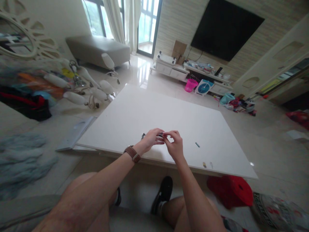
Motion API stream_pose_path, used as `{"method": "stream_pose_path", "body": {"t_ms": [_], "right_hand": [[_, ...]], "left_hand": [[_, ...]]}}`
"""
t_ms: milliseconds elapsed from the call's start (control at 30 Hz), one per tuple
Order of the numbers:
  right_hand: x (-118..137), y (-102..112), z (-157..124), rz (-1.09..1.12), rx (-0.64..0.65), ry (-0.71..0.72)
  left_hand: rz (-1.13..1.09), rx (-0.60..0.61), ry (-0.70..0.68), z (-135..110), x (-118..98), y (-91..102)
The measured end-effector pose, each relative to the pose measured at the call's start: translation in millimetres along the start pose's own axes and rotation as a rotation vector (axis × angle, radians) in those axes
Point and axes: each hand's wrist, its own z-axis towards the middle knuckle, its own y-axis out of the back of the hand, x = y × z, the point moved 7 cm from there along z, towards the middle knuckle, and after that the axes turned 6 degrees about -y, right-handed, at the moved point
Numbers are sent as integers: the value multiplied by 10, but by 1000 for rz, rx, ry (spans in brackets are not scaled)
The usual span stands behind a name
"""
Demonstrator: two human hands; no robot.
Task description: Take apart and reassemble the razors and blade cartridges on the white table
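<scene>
Both hands meet above the near part of a white table [135, 112]. My left hand [152, 139], with a brown watch on its wrist, pinches a small dark object [160, 134] between fingers and thumb. My right hand [174, 144] pinches the same object from the right side; its fingers are curled close together. What the object is cannot be made out. A small dark green piece [197, 144] lies on the table to the right of my right hand. Two tiny bits [207, 165] lie near the table's front edge.
A chandelier with white glass shades [82, 87] lies on the floor at the left. A red stool [231, 190] stands under the table's right corner. A grey folder [74, 132] lies left of the table. A TV cabinet and pink basket [190, 85] are at the back.
</scene>
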Motion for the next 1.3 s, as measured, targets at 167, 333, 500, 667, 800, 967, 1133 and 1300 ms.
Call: {"method": "stream_pose_path", "body": {"t_ms": [167, 333, 500, 667, 800, 967, 1133, 1300], "right_hand": [[9, 16, -2, -34, -19, -13], [-3, 101, 1, -11, -114, -53], [-94, 127, 14, -20, -152, -114], [-105, 111, 12, -16, -142, -110], [-101, 100, 10, -24, -130, -113], [-109, 98, 13, -31, -115, -117], [-274, 40, 29, -104, -27, -158], [-1003, 187, -81, -318, 100, -260]], "left_hand": [[-10, -20, 1, 3, -13, 11], [24, -60, 28, 13, -5, 35], [43, -76, 12, 21, 1, 45], [70, -75, 2, 23, -7, 35], [78, -87, -9, 14, -31, 31], [37, -102, -30, 19, -49, 50], [-6, -101, -27, 24, -45, 71], [-2, -102, -20, 1, -48, 69]]}}
